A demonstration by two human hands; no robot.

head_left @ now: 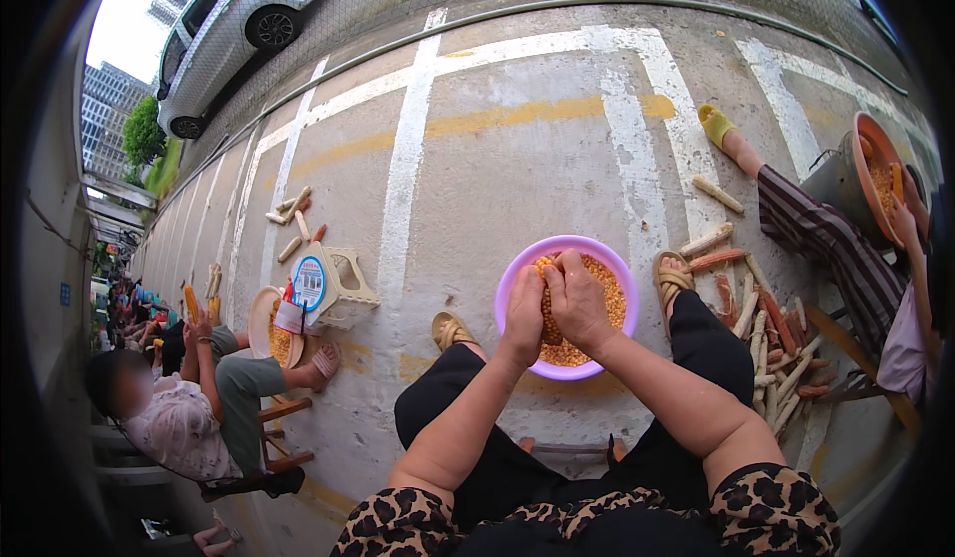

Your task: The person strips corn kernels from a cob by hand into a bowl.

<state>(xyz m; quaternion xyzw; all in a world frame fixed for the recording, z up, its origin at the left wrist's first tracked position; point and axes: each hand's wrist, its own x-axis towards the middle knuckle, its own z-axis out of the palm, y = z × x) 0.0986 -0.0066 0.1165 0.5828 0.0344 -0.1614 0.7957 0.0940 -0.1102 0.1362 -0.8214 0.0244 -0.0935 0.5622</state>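
Note:
Over a lilac basin (pixel 507 271) of loose yellow corn kernels (pixel 609 298), both hands are closed round one ear of corn (pixel 549 320). My left hand (pixel 524 314) wraps its left side. Pressed against the other side is my right hand (pixel 581 304), with the thumbs close together near the top. Dark yellow kernels show on the ear between the palms; the rest is covered by the fingers. The basin sits on the ground between my feet.
Stripped cobs (pixel 779 343) lie heaped beside my right foot. At the left, a seated person (pixel 179 423) holds corn near a plastic stool (pixel 348 288). At the right, another person's hand (pixel 905 221) reaches over an orange basin (pixel 863 144). A wire fence (pixel 537 2) runs behind.

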